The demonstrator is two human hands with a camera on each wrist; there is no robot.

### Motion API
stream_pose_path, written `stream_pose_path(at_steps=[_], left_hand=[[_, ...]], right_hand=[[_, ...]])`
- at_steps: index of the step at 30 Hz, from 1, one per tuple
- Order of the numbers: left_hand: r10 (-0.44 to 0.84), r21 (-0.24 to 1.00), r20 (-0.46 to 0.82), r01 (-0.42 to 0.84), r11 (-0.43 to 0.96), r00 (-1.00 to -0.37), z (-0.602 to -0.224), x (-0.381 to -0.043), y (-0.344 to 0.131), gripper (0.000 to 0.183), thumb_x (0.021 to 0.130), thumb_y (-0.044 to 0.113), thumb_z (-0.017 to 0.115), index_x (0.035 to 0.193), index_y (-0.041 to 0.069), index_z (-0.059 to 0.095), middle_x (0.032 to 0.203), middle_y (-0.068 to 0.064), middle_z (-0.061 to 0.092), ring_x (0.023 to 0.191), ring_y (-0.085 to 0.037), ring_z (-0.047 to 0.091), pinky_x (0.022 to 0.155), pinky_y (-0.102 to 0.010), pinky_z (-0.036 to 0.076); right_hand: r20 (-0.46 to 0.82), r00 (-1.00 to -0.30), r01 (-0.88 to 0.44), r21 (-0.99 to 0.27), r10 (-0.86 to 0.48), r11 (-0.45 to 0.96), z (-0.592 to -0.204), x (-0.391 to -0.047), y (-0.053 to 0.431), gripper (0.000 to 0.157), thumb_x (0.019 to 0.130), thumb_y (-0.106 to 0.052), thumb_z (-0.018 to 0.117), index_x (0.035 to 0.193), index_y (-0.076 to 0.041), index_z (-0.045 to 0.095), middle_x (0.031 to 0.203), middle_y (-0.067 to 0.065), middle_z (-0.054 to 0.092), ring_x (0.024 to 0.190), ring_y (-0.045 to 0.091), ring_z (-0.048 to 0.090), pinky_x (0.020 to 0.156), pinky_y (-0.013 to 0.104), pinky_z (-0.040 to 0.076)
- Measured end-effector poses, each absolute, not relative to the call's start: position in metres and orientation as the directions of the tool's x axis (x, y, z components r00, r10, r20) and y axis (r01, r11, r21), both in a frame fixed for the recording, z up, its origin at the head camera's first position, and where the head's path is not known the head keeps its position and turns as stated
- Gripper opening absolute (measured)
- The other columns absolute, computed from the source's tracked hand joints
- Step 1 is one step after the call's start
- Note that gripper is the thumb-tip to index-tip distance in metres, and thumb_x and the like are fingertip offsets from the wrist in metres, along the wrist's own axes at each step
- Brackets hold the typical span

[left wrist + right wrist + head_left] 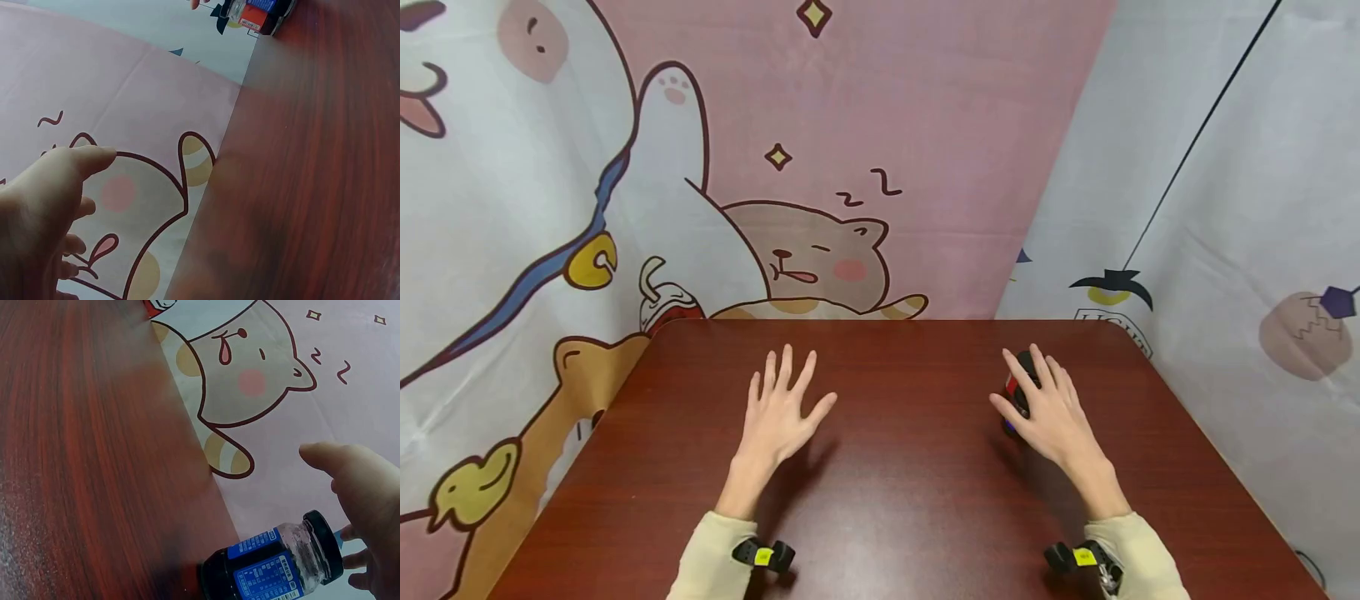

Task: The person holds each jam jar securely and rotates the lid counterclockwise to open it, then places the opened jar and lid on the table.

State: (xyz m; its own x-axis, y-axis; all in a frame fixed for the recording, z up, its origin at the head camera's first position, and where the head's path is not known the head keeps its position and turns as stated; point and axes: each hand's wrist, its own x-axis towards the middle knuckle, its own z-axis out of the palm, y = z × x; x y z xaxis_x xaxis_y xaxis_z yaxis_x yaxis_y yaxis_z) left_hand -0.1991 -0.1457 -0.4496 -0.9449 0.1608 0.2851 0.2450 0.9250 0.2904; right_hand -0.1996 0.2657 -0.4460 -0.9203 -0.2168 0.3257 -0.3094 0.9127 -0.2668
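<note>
Head view: a black-lidded jar [259, 572] is standing upright on the table [895, 475], far right, partly hidden by the right hand [1051, 408], which is holding its fingers spread; contact cannot be told. At left, the left hand [777, 418] is hovering, fingers also spread. Beyond the far edge, a cartoon-printed backdrop [970, 150] is hanging.

Jar [269, 565] on table [895, 517] (right side).

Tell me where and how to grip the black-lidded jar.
Wrap the right hand round the jar below its black lid, probably from the right: it stands upright, its rounded body should suit a sideways wrap, and that hand hovers on that side.
</note>
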Motion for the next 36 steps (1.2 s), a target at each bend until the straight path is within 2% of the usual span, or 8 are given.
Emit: stream_pose_path(at_steps=[8, 16, 21, 27, 36], left_hand=[[0.172, 0.326, 0.228, 0.241, 0.914, -0.958, -0.452, -0.199, -0.136, 0.080, 0.098, 0.067, 0.043, 0.162, 0.026, 0.021, 0.167, -0.016, 0.015, 0.152, -0.039, 0.013, 0.117, -0.060, 0.020], [0.175, 0.353, 0.206, 0.240, 0.905, -0.963, -0.454, -0.199, -0.126, 0.082, 0.097, 0.068, 0.043, 0.162, 0.023, 0.021, 0.162, -0.023, 0.025, 0.148, -0.041, 0.025, 0.113, -0.060, 0.028], [0.182, 0.363, 0.217, 0.253, 0.897, -0.959, -0.457, -0.200, -0.117, 0.082, 0.097, 0.067, 0.045, 0.162, 0.022, 0.023, 0.160, -0.022, 0.031, 0.145, -0.040, 0.032, 0.110, -0.059, 0.032], [0.207, 0.364, 0.209, 0.273, 0.891, -0.956, -0.461, -0.200, -0.108, 0.083, 0.097, 0.069, 0.043, 0.161, 0.019, 0.027, 0.157, -0.021, 0.036, 0.141, -0.040, 0.039, 0.108, -0.059, 0.035], [0.223, 0.387, 0.214, 0.293, 0.874, -0.951, -0.462, -0.203, -0.092, 0.081, 0.097, 0.067, 0.045, 0.158, 0.016, 0.034, 0.152, -0.022, 0.042, 0.138, -0.040, 0.042, 0.107, -0.059, 0.036]], right_hand=[[0.333, -0.923, -0.293, -0.279, -0.194, 0.915, -0.449, -0.199, 0.268, 0.078, 0.097, -0.054, 0.060, 0.161, -0.024, 0.027, 0.160, 0.029, 0.019, 0.133, 0.058, 0.035, 0.102, 0.073, 0.031], [0.349, -0.924, -0.268, -0.298, -0.157, 0.916, -0.446, -0.196, 0.273, 0.077, 0.095, -0.053, 0.062, 0.159, -0.020, 0.032, 0.156, 0.031, 0.024, 0.122, 0.060, 0.043, 0.093, 0.075, 0.038], [0.375, -0.915, -0.273, -0.308, -0.147, 0.911, -0.448, -0.193, 0.278, 0.076, 0.094, -0.051, 0.064, 0.157, -0.018, 0.035, 0.152, 0.031, 0.029, 0.118, 0.056, 0.046, 0.090, 0.074, 0.040], [0.393, -0.909, -0.271, -0.311, -0.136, 0.911, -0.453, -0.193, 0.279, 0.075, 0.094, -0.047, 0.067, 0.154, -0.014, 0.038, 0.141, 0.030, 0.036, 0.111, 0.049, 0.048, 0.081, 0.069, 0.046], [0.366, -0.926, -0.233, -0.353, -0.096, 0.906, -0.456, -0.191, 0.283, 0.071, 0.094, -0.044, 0.067, 0.150, -0.009, 0.041, 0.129, 0.028, 0.039, 0.099, 0.046, 0.054, 0.074, 0.063, 0.049]])
